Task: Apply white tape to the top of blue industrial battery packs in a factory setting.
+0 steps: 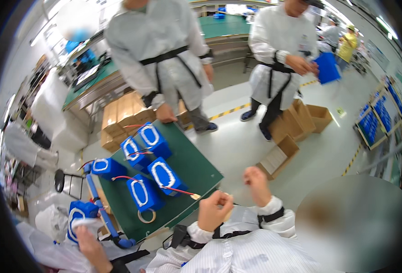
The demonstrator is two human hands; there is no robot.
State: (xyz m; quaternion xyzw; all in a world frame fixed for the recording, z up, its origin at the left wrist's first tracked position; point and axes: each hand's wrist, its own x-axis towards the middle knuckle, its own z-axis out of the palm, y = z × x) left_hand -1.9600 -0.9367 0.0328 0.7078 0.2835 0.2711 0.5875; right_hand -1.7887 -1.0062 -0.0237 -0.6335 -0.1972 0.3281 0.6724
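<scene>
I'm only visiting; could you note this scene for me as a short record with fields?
Left hand: raised by the table edge, curled; a small pale piece shows there, too blurred to name
Right hand: raised, fingers bent; nothing clearly held
Table: green top
Blue packs: five on the table, each with a white loop
Cream ring: flat, near the table's edge
Person opposite: hand at the table corner
Person farther right: holding a flat blue item
Floor: open cardboard boxes

no lettering is legible; the small yellow-green floor mark (341,112) beyond the right hand (257,181) is too blurred to read.
</scene>
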